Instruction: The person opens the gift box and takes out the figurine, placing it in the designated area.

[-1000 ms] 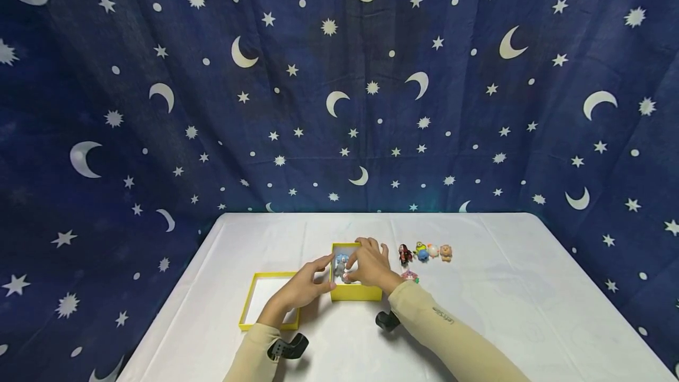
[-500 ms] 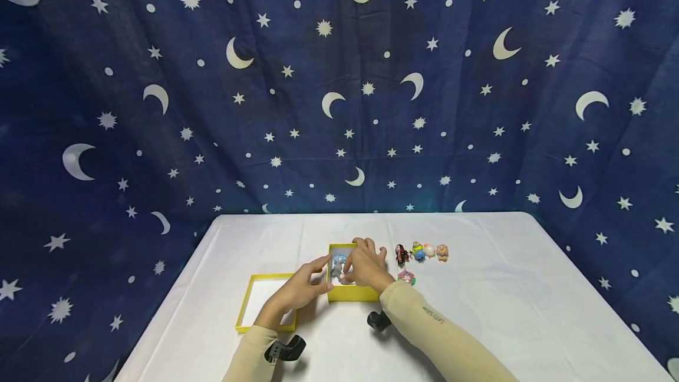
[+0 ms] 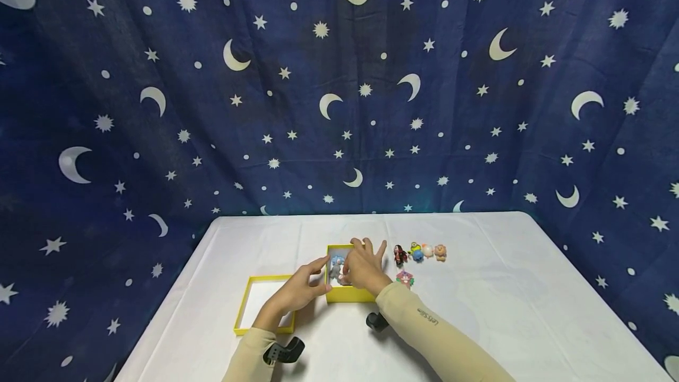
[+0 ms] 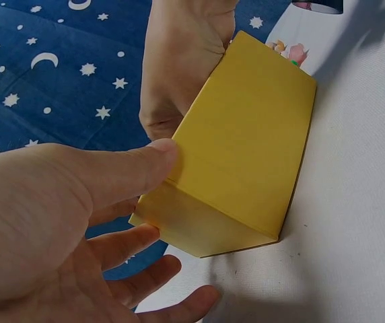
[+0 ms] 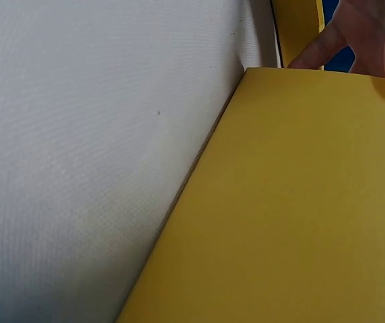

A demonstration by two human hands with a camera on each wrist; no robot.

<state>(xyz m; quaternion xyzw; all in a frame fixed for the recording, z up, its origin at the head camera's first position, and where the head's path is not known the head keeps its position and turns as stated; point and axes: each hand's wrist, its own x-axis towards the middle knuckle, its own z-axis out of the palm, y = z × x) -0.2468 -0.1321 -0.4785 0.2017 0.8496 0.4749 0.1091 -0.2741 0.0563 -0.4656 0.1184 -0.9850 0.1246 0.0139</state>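
An open yellow box (image 3: 351, 295) stands on the table. Inside lie a blue-and-grey figurine (image 3: 336, 265) and a small pink-and-white item beside my right thumb. My left hand (image 3: 298, 292) holds the box at its near left corner. In the left wrist view its thumb (image 4: 153, 156) presses the front wall, a finger touches the adjoining side, and other fingers spread free. My right hand (image 3: 363, 269) reaches into the box from the right, thumb and index finger down, other fingers raised. Whether it pinches anything is hidden; the right wrist view shows mostly the box's yellow wall.
The yellow-rimmed lid (image 3: 245, 305), white inside, lies left of the box. To the right are a dark-red-and-black figurine (image 3: 400, 255), a yellow-and-blue one (image 3: 417, 252), a white-and-orange one (image 3: 427, 251), a tan one (image 3: 440, 252), and nearer a pink one (image 3: 405, 279).
The head view has shifted slightly. My right thumb and index finger have shifted slightly inside the box, with the other fingers a bit more spread. The left hand keeps its place.
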